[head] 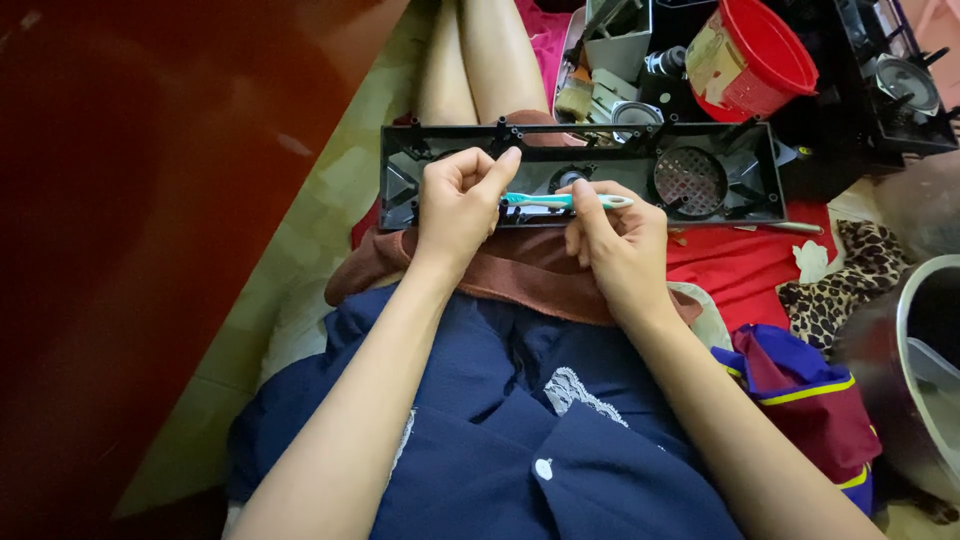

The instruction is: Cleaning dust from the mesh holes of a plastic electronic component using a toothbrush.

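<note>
A long black plastic panel with ribs and a round grille lies across my lap on a brown cloth. My left hand rests on the panel's left part, fingers curled, thumb up against its top rail. My right hand grips a teal and white toothbrush, held level over the middle of the panel, its tip reaching to my left hand.
A red bucket and black device parts stand beyond the panel. Red cloth, a leopard-print fabric, a blue-red bag and a metal basin lie to the right. A dark red surface rises on the left.
</note>
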